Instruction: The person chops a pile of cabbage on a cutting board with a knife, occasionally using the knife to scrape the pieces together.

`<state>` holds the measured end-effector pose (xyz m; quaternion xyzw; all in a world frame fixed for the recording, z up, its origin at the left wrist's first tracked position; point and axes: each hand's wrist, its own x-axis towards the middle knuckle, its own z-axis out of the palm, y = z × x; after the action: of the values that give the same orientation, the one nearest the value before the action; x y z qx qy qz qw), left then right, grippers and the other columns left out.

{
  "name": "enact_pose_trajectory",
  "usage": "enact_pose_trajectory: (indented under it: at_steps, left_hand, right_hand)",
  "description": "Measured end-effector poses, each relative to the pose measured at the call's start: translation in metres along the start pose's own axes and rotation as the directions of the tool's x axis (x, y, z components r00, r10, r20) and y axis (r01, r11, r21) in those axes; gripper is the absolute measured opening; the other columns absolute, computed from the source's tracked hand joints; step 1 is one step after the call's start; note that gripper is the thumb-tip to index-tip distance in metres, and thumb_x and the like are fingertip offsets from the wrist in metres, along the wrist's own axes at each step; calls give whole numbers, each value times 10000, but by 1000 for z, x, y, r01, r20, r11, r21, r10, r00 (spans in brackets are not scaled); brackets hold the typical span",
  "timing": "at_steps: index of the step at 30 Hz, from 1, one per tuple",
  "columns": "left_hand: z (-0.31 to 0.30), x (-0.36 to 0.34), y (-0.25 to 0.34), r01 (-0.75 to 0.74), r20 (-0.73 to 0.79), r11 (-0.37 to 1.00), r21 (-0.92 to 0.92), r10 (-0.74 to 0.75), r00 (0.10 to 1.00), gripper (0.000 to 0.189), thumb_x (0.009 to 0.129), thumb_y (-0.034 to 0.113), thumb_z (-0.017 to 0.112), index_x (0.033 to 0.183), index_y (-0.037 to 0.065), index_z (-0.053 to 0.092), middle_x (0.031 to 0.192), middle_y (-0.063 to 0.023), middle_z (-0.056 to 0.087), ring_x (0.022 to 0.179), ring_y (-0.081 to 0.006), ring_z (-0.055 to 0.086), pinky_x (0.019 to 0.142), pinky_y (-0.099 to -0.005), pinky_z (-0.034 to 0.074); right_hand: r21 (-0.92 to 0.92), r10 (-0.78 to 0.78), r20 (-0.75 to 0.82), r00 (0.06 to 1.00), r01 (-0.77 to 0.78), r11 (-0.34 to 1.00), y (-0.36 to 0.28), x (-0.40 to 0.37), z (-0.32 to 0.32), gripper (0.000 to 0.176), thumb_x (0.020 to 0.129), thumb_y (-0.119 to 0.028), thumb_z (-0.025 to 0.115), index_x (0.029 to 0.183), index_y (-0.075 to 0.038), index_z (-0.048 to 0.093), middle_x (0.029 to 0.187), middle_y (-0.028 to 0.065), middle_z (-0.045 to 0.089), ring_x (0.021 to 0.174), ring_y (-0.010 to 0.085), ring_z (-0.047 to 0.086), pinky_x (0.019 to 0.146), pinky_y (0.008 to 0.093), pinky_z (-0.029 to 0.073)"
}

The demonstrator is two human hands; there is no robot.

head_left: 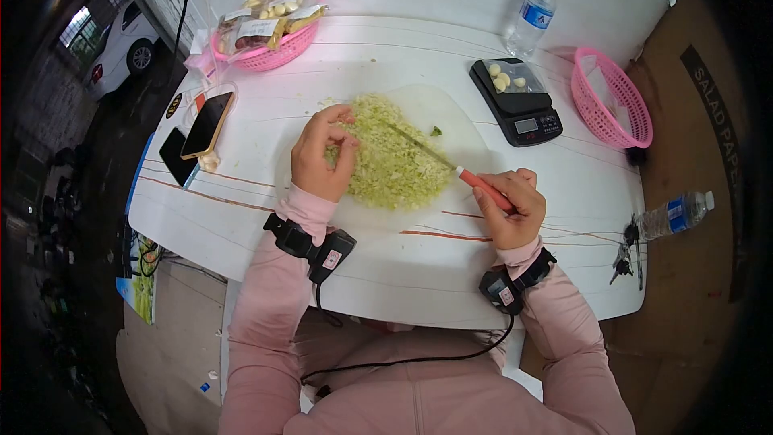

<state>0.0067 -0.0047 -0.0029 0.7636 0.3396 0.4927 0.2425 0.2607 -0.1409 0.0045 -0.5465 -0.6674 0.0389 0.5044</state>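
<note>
A mound of finely chopped pale green vegetable (pixel 394 161), perhaps cabbage, is spread over a translucent cutting board (pixel 463 125) in the middle of the table. My right hand (pixel 514 208) grips a knife by its orange-red handle (pixel 483 187). The thin blade (pixel 423 147) points up and left across the chopped pieces. At the mound's left edge is my left hand (pixel 324 155), fingers bent and thumb apart from them, with nothing visible in it. A darker green scrap (pixel 436 131) lies right of the blade.
Behind are a pink basket of bagged food (pixel 278 55), a water bottle (pixel 531 16) and a black scale (pixel 523 117) bearing bagged garlic cloves (pixel 503 78). Another pink basket (pixel 608 109), a second bottle (pixel 676 215) and keys (pixel 622 258) are right. Two phones (pixel 208 125) lie left.
</note>
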Motion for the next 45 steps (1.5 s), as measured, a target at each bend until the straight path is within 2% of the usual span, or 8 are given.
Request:
enact_pose_trajectory:
  at_steps: [3, 8, 11, 18, 20, 23, 29, 45]
  left_hand:
    - [-1, 1, -1, -21, -35, 1000, 3, 21, 999, 460, 838, -82, 557, 1287, -10, 492, 1077, -146, 642, 942, -208, 669, 820, -292, 526]
    - [0, -4, -23, 60, -105, 919, 389, -20, 994, 449, 855, 39, 604, 1287, 21, 486, 994, -156, 652, 785, -298, 660, 704, -372, 525]
    - [-1, -4, -17, 192, -8, 929, 316, -200, 980, 421, 873, 86, 619, 1271, 29, 496, 907, -149, 662, 725, -314, 650, 666, -386, 511]
    - [0, -2, 11, 246, 24, 968, 39, -247, 969, 311, 891, 26, 603, 1197, 12, 550, 845, -136, 676, 726, -250, 686, 617, -331, 542]
    - [-1, -3, 15, 148, 93, 989, -2, -147, 985, 318, 934, -13, 548, 1251, -20, 530, 958, -106, 682, 816, -145, 683, 679, -241, 536]
    - [2, -6, 17, 34, 125, 990, -134, -17, 992, 334, 915, -38, 551, 1249, -19, 550, 985, -120, 705, 911, -171, 700, 752, -254, 542]
    - [-5, -1, 26, -243, 178, 969, 33, 234, 956, 373, 852, -103, 539, 1202, 4, 614, 977, -146, 733, 954, -226, 705, 848, -311, 523]
    - [1, 1, 18, -109, -73, 989, 97, 116, 991, 333, 831, -115, 559, 1143, -17, 623, 984, -126, 681, 900, -204, 675, 810, -301, 520]
  right_hand:
    - [-11, -1, -37, 999, 0, 1000, 3, -1, 2, 174, 774, -60, 734, 948, -57, 725, 754, 39, 665, 643, 169, 554, 765, 328, 322]
    - [-22, 51, 12, 999, -50, 998, 7, -1, 9, 165, 797, -82, 733, 959, -55, 723, 781, 38, 663, 664, 177, 555, 780, 313, 336]
    - [-39, 85, 34, 996, -84, 996, 8, -1, 9, 165, 799, -83, 733, 960, -51, 723, 788, 43, 665, 674, 178, 559, 788, 312, 342]
    - [-23, 17, 36, 999, -16, 1000, 0, 1, 3, 173, 773, -46, 746, 942, -15, 725, 750, 72, 663, 648, 176, 545, 777, 308, 357]
    - [0, 2, 19, 1000, -2, 1000, -2, 2, 2, 170, 770, -43, 746, 936, -11, 724, 740, 73, 664, 640, 176, 542, 784, 314, 354]
    - [10, 12, -18, 1000, -12, 1000, 1, 1, 2, 170, 784, -58, 731, 954, -51, 726, 752, 47, 662, 641, 171, 533, 773, 317, 324]
    - [17, 41, -28, 999, -41, 999, 4, 1, 3, 162, 788, -62, 732, 950, -51, 727, 734, 44, 654, 620, 170, 522, 765, 315, 322]
    - [40, -53, 57, 997, 51, 998, -1, 3, -2, 171, 778, -87, 735, 946, -55, 728, 738, 45, 662, 626, 184, 546, 783, 333, 328]
